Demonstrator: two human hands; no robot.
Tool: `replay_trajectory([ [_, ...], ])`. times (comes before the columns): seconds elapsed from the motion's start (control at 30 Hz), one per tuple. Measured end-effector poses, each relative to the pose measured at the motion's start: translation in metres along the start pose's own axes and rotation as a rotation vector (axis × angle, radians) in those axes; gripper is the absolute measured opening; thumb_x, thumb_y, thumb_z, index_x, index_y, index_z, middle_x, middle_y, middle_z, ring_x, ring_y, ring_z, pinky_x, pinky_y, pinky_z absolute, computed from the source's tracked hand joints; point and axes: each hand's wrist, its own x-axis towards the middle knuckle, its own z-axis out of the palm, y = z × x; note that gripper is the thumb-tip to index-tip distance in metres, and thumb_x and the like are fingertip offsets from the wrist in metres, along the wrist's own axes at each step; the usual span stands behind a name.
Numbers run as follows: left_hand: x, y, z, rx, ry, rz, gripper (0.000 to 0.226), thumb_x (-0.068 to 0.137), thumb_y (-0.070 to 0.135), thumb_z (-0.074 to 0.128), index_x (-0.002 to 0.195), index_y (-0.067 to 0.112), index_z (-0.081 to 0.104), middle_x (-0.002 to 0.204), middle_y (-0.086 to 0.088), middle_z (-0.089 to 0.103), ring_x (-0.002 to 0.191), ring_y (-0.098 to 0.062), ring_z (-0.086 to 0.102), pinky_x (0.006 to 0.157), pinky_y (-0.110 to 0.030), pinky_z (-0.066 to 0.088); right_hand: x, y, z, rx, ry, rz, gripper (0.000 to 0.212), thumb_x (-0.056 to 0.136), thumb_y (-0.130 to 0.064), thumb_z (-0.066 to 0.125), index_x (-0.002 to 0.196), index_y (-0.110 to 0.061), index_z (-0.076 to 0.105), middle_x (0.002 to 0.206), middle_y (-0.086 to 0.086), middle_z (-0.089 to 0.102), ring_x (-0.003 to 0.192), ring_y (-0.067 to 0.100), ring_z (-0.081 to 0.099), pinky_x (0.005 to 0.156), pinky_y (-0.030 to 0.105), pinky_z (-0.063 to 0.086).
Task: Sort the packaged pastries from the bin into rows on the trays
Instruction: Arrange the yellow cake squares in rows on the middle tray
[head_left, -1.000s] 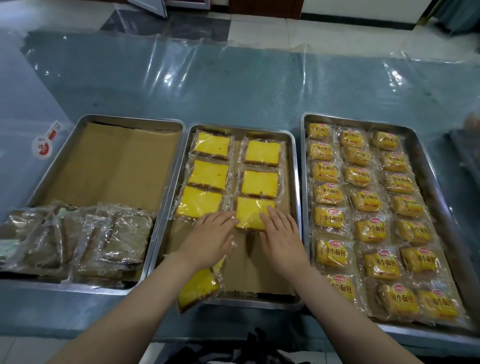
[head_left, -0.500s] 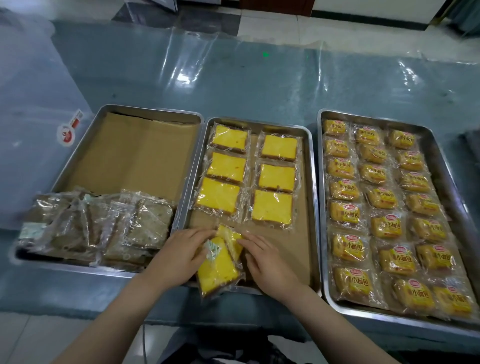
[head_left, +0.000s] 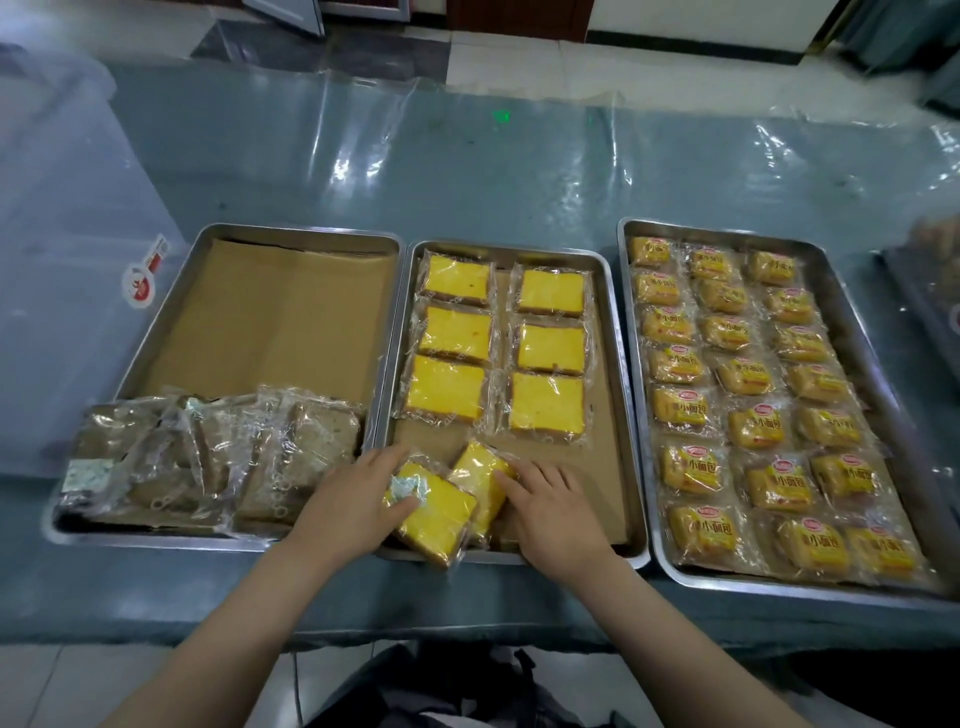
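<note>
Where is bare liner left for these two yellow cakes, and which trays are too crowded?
Middle tray: bare liner between the six laid yellow cakes and the near rim, largest beside right hand. Left tray: far half bare behind brown packets. Right tray: packed throughout.

The middle tray (head_left: 618, 364) had bare paper along its near right part, beside the right hand (head_left: 553, 506); six cakes (head_left: 498, 353) in two columns filled its far part. Two loose cakes (head_left: 457, 501) lay overlapping at the near edge between the left hand (head_left: 348, 506) and the right, blocking that corner. The left tray (head_left: 156, 332) was open across its far part, with brown packets (head_left: 208, 462) crowding its near end. The right tray (head_left: 852, 322) was packed with buns (head_left: 753, 384) throughout.
</note>
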Motion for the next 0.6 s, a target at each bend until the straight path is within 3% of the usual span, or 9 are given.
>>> replay_trajectory([
  [0.2,-0.002,-0.003,-0.008,0.003,0.048,-0.030,0.067,0.092,0.042,0.060,0.149,0.024,0.031,0.149,0.001,0.037,0.122,-0.020,0.052,0.098,-0.039,0.046,-0.013,0.001,0.006,-0.046,0.080,0.122,0.045,0.081,-0.021,0.052,0.125,-0.020,0.060,0.119,0.006,0.060,0.111,0.028,0.053,0.101,0.047,0.044],
  [0.33,0.000,-0.006,-0.010,0.113,0.119,-0.041,0.063,0.092,0.043,0.058,0.147,0.021,0.035,0.147,-0.003,0.039,0.118,-0.023,0.055,0.091,-0.040,0.050,-0.017,-0.002,0.000,0.008,0.082,0.185,0.035,0.084,-0.021,0.045,0.114,-0.017,0.061,0.128,0.004,0.055,0.121,0.026,0.047,0.107,0.043,0.038],
  [0.43,0.000,-0.010,-0.008,0.214,0.133,-0.042,0.065,0.092,0.041,0.059,0.148,0.022,0.032,0.148,-0.009,0.036,0.120,-0.029,0.053,0.095,-0.046,0.049,-0.015,0.001,-0.006,0.166,-0.005,0.105,0.050,0.092,-0.018,0.045,0.142,-0.021,0.043,0.160,0.000,0.024,0.147,0.022,0.016,0.119,0.039,0.015],
  [0.5,-0.001,-0.011,-0.004,0.310,0.160,0.034,0.069,0.088,0.036,0.065,0.148,0.023,0.033,0.150,-0.009,0.035,0.132,-0.032,0.042,0.103,-0.050,0.042,-0.009,0.006,-0.014,0.204,-0.105,0.011,0.066,0.092,-0.016,0.047,0.153,-0.029,0.023,0.164,-0.007,0.002,0.150,0.016,-0.004,0.119,0.034,0.001],
  [0.6,-0.001,-0.014,0.000,0.382,0.154,0.253,0.056,0.088,0.038,0.064,0.140,0.026,0.048,0.151,0.001,0.040,0.139,-0.023,0.035,0.114,-0.044,0.023,0.000,0.013,-0.018,0.146,-0.177,-0.063,0.076,0.090,-0.017,0.052,0.155,-0.035,0.016,0.164,-0.008,-0.004,0.150,0.014,-0.008,0.119,0.036,0.000],
])
